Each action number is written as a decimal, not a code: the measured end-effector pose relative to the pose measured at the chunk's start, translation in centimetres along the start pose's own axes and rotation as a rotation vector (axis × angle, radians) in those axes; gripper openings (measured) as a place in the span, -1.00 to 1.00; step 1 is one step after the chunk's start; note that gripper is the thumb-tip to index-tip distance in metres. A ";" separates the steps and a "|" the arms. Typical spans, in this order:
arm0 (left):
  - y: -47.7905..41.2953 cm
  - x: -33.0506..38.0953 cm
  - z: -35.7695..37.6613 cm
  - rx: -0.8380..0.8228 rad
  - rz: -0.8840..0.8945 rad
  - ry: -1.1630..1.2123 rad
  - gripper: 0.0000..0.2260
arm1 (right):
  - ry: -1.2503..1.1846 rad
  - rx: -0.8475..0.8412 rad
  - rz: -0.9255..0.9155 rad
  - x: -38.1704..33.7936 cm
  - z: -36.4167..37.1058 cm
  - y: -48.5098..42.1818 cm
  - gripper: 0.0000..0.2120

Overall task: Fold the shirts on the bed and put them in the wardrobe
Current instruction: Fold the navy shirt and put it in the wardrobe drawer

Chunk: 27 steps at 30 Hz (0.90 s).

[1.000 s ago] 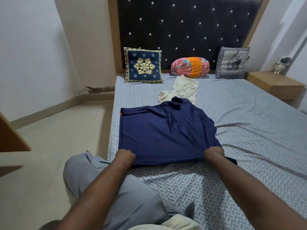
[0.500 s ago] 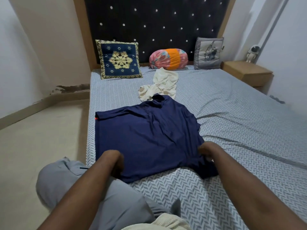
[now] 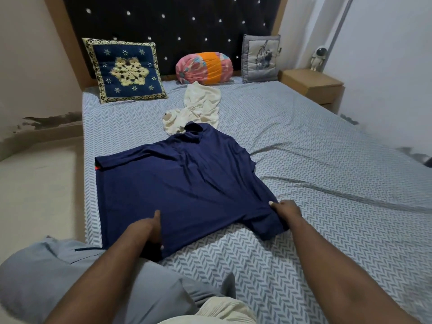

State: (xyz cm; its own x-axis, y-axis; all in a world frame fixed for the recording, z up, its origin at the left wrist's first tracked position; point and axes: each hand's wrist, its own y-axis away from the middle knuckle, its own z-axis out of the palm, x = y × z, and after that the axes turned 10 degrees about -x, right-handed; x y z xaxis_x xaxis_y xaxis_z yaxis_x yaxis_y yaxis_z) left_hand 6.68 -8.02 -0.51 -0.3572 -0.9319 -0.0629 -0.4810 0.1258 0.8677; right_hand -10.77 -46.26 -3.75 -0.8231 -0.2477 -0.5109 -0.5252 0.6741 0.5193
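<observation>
Folding the navy shirt (image 3: 177, 183) is in hand: left hand (image 3: 151, 232) and right hand (image 3: 287, 210), each grip pinching its near hem, probably next lift it toward the collar.

Three cushions lean along the dark studded headboard (image 3: 187, 26): a navy cushion (image 3: 125, 70) with a gold flower on the left, a pink-and-orange bolster (image 3: 204, 68) in the middle and a grey cushion (image 3: 260, 58) on the right. A wooden nightstand (image 3: 313, 84) sits further right with a little astronaut figure (image 3: 319, 58) on top. The left wall has a peeling patch (image 3: 51, 120) down by the floor (image 3: 35, 188).
</observation>
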 end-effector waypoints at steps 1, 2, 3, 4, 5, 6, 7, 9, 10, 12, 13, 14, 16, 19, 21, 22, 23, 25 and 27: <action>0.1 -0.3 0.4 -0.041 -0.020 0.020 -0.24 | -0.010 -0.034 -0.013 0.5 -0.2 -0.4 -0.62; 0.5 -0.7 0.7 -0.054 -0.023 -0.007 -0.28 | 0.001 -0.096 -0.015 0.9 -0.1 -0.4 -0.61; 1.0 -1.1 0.9 -0.038 -0.018 -0.059 -0.33 | 0.033 -0.154 0.000 1.1 0.0 -0.5 -0.60; 1.2 -1.6 1.3 -0.044 -0.004 -0.124 -0.40 | 0.081 -0.194 0.012 1.2 0.2 -0.4 -0.60; 1.4 -2.0 1.6 -0.066 0.010 -0.180 -0.45 | 0.107 -0.203 0.009 1.1 0.3 -0.6 -0.56; 1.4 -2.6 2.2 -0.102 0.012 -0.215 -0.47 | 0.109 -0.192 -0.002 1.1 0.6 -0.8 -0.49; 1.8 -2.7 2.5 -0.130 -0.009 -0.228 -0.46 | 0.097 -0.180 -0.016 1.0 0.5 -1.0 -0.45; 2.6 -2.9 2.7 -0.174 -0.050 -0.298 -0.42 | 0.048 -0.177 -0.047 1.0 0.2 -0.9 -0.47; 2.9 -2.9 2.4 -0.181 -0.047 -0.337 -0.43 | 0.018 -0.165 -0.054 0.8 0.1 -0.6 -0.50; 4.2 -2.2 0.9 -0.214 -0.059 -0.319 -0.52 | 0.005 -0.141 -0.012 0.8 -0.3 -0.2 -0.54; 4.7 -1.8 -0.1 -0.247 -0.066 -0.273 -0.57 | 0.023 -0.143 0.037 0.9 -0.6 -0.2 -0.55; 4.9 -1.4 -1.2 -0.266 -0.081 -0.237 -0.62 | 0.039 -0.164 0.086 1.1 -0.6 -0.1 -0.52; 4.5 -1.1 -3.2 -0.104 -0.095 -0.180 -0.68 | 0.008 -0.217 0.165 1.3 -0.9 -0.3 -0.42; 2.1 -0.9 -3.6 0.335 -0.086 0.006 -0.64 | -0.030 -0.007 0.139 0.7 -1.7 -1.8 -0.39; 0.2 -1.1 -2.9 0.493 -0.012 0.158 -0.56 | -0.025 0.089 0.018 -1.2 -1.6 -2.8 -0.60; -0.8 -1.1 -2.6 0.523 0.017 0.198 -0.50 | -0.050 0.080 -0.051 -2.5 -1.3 -2.9 -0.65; -1.7 -1.2 -2.2 0.522 0.033 0.208 -0.44 | -0.053 0.054 -0.086 -3.7 -0.9 -3.0 -0.65; -3.7 -1.3 -2.3 0.481 0.057 0.216 -0.35 | -0.035 0.027 -0.085 -5.1 0.1 -4.4 -0.69; -5.0 -1.2 -3.1 0.460 0.093 0.246 -0.31 | -0.035 0.047 -0.049 -5.5 0.8 -5.5 -0.78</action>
State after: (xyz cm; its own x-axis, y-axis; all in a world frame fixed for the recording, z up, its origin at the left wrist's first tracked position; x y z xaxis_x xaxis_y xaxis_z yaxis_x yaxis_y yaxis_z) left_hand 11.98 -8.54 -3.28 -0.2432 -0.9549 0.1701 -0.7773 0.2968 0.5548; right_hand -3.16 -48.02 -4.36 -0.7880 -0.2574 -0.5593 -0.5536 0.6936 0.4609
